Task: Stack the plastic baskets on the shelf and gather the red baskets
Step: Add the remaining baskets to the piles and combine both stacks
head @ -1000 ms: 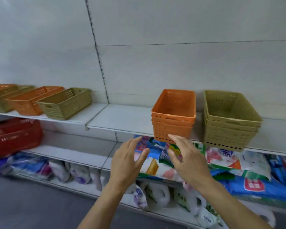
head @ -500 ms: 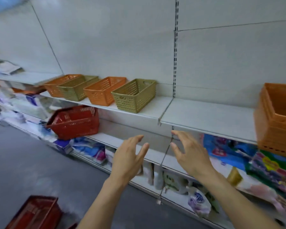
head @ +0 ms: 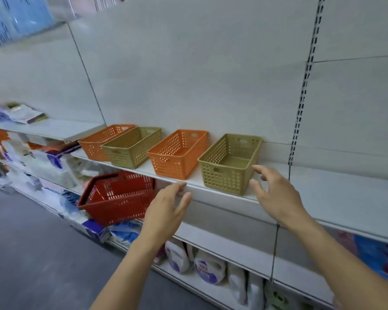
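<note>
Several perforated plastic baskets stand in a row on the white shelf (head: pixel 336 198): a green basket (head: pixel 229 163) nearest me, an orange basket (head: pixel 178 153) left of it, then another green basket (head: pixel 132 145) and a far orange basket (head: pixel 103 139). One shelf lower, a red shopping basket (head: pixel 119 196) sits tilted. My right hand (head: pixel 276 195) is open just right of the nearest green basket, not touching it. My left hand (head: pixel 168 211) is open below the shelf edge, between the red basket and the green one.
Detergent bottles (head: pixel 207 267) and bagged goods (head: pixel 126 231) fill the bottom shelf. Blurred packages crowd the shelves at far left. Grey floor (head: pixel 31 253) lies at lower left. Bare shelf surface stretches right of the green basket.
The view has swung left: the stacked orange and green baskets on the right have left the frame, and the row of single baskets is now central. Both hands rose toward the nearest green basket.
</note>
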